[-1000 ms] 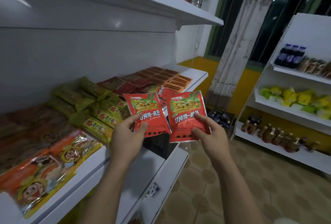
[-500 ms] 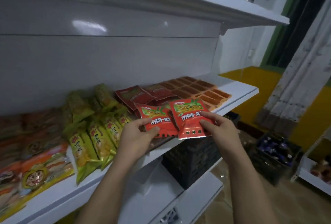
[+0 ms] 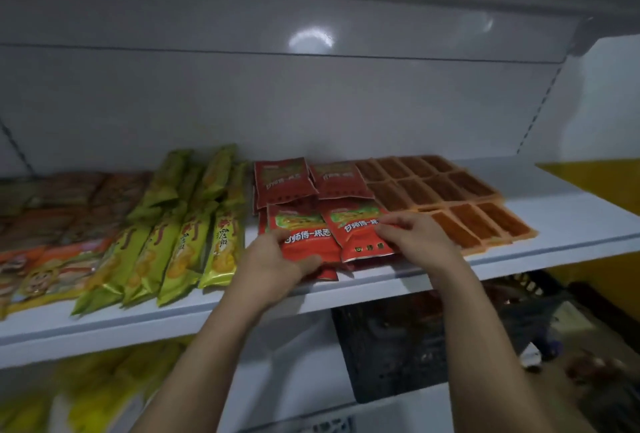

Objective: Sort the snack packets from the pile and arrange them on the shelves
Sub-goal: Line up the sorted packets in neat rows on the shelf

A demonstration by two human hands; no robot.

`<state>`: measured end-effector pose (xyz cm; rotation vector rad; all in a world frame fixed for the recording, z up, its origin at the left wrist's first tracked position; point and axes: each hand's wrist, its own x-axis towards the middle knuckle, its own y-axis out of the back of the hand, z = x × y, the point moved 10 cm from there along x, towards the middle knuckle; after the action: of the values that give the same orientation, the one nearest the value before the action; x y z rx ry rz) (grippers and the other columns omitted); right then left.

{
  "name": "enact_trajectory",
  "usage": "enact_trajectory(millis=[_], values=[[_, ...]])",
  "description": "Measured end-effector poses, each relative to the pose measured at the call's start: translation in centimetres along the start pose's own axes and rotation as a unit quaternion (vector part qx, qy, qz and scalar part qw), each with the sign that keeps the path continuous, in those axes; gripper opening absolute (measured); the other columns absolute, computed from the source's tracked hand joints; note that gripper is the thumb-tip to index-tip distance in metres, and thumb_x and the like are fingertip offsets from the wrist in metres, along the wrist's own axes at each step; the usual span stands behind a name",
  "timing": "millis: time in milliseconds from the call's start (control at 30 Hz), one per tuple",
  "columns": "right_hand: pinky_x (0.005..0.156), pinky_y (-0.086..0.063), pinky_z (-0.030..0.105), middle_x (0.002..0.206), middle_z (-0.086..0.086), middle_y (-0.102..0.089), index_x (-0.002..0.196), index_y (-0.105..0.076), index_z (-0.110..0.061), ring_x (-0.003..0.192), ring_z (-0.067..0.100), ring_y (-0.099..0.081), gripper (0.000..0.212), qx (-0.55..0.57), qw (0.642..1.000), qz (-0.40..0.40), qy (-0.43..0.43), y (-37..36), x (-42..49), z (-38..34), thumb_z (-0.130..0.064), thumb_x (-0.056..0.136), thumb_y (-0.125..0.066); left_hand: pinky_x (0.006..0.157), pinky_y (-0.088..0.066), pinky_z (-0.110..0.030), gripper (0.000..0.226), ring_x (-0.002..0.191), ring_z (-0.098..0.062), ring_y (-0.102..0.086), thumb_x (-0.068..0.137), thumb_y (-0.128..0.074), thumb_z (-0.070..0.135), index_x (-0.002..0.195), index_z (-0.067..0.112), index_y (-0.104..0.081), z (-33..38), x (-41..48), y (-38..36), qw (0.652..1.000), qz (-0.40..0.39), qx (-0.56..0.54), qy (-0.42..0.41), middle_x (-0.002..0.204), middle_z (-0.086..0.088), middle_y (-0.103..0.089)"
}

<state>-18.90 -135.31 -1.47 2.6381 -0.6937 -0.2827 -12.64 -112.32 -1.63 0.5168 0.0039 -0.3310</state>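
Two red snack packets lie side by side at the front of the white shelf (image 3: 408,280). My left hand (image 3: 273,262) pinches the left red packet (image 3: 303,235) at its lower left corner, thumb under its bottom edge. My right hand (image 3: 419,238) holds the right red packet (image 3: 360,228) by its right side. Both packets rest on the shelf in front of two more red packets (image 3: 284,179) further back.
Green-yellow packets (image 3: 187,224) lie left of the red ones, orange cartoon packets (image 3: 45,269) further left. Orange-brown flat packs (image 3: 450,197) fill the shelf to the right. A dark crate (image 3: 391,346) stands below the shelf. Another shelf overhangs above.
Both hands moved forward and lowered the two red packets from mid-air onto the shelf, in front of the other red ones. The view turned toward the shelf.
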Motion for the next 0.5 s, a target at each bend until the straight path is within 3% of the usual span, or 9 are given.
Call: enact_trajectory(millis=[100,267,367,500], values=[[0.084,-0.058,0.037,0.114,0.002,-0.066,0.119,-0.062,-0.026,0.095,0.017,-0.067,0.035,-0.064,0.997,-0.035,0.021,-0.1,1.2,-0.2,-0.038,0.088,-0.07,0.099,-0.047,-0.033,0.066,0.113,-0.02,-0.058,0.08,-0.078,0.042,0.136,0.019,-0.052,0.9,-0.1,-0.3,0.992,0.028,0.126,-0.011,0.13,-0.003,-0.055],[0.091,-0.053,0.037,0.134,0.003,-0.057,0.137,-0.052,-0.032,0.115,0.021,-0.058,0.056,-0.236,0.969,-0.037,0.07,0.0,2.3,-0.4,-0.056,0.087,-0.063,0.112,-0.029,-0.039,0.066,0.136,-0.027,-0.031,0.087,-0.059,0.06,0.142,0.028,-0.046,3.0,-0.8,-0.7,0.938,0.102,0.321,-0.083,0.152,-0.005,-0.035],[0.111,-0.031,0.047,0.15,0.007,-0.038,0.141,-0.047,-0.04,0.138,0.027,-0.031,0.061,-0.368,0.921,0.027,0.127,0.6,1.6,-1.5,-0.067,0.087,-0.054,0.113,-0.023,-0.042,0.064,0.141,-0.023,-0.021,0.086,-0.053,0.067,0.144,0.044,-0.039,3.2,-1.1,-1.6,0.915,0.071,0.379,-0.121,0.157,0.006,-0.03],[0.118,-0.017,0.046,0.157,-0.004,-0.03,0.146,-0.038,-0.043,0.143,0.022,-0.025,0.062,-0.388,0.902,-0.041,0.186,-0.7,0.5,-1.3,-0.066,0.089,-0.05,0.109,-0.024,-0.045,0.067,0.142,-0.02,-0.02,0.085,-0.054,0.069,0.146,0.049,-0.034,2.8,-1.1,-2.3,0.882,0.029,0.45,-0.136,0.155,0.011,-0.032]])
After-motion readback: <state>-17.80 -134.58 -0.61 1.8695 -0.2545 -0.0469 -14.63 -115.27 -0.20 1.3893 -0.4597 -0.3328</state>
